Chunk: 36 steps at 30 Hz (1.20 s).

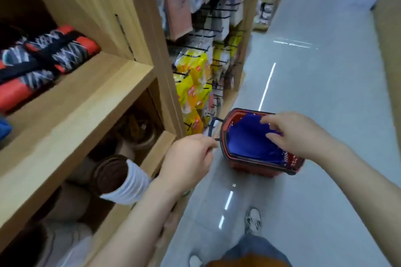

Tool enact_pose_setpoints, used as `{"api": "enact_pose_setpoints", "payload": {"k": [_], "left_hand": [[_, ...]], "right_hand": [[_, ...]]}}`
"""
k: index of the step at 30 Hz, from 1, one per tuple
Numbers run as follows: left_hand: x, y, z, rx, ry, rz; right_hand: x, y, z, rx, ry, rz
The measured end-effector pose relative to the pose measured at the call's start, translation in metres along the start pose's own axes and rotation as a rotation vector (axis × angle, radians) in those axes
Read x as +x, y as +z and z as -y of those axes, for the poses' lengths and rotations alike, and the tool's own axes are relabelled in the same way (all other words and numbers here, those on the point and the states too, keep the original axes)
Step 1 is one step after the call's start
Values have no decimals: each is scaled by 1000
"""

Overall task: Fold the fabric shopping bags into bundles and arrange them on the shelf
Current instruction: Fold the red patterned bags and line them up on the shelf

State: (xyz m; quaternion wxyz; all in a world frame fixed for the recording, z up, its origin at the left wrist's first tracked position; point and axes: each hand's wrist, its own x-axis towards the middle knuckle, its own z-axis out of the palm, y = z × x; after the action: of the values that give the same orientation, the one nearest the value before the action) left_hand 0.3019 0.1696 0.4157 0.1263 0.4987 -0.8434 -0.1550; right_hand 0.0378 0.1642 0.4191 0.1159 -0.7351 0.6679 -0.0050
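Hovering right hand [290, 134], fingers spread over blue bag [247, 141], left hand [188, 158] pinching basket handle [211, 128].

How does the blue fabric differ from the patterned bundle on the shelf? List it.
The blue fabric is plain; the patterned bundle is red with black-and-white markings. The blue fabric lies loose in the red basket on the floor; the patterned bundle sits folded on the wooden shelf, a black strap across it. Both look like fabric.
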Motion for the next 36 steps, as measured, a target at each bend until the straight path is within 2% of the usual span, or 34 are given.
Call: {"api": "enact_pose_setpoints", "payload": {"k": [6,12,17,21,26,29,32,36], "left_hand": [[64,87,-18,-77,-81,161],[159,191,-34,-88,-232,299],[219,268,-23,-102,-302,396],[264,361,6,-100,-324,537],[322,510,51,-59,-270,743],[337,589,63,-63,-243,890],[335,646,63,-126,-177,1042],[339,694,59,-95,-96,1165]], "right_hand": [[-18,54,-122,202,282,56],[13,110,-244,419,479,43],[47,178,-298,528,576,112],[90,265,-332,538,625,242],[151,388,-371,541,712,379],[174,451,-379,603,666,561],[183,497,-376,577,605,738],[194,527,-375,490,593,767]]}}
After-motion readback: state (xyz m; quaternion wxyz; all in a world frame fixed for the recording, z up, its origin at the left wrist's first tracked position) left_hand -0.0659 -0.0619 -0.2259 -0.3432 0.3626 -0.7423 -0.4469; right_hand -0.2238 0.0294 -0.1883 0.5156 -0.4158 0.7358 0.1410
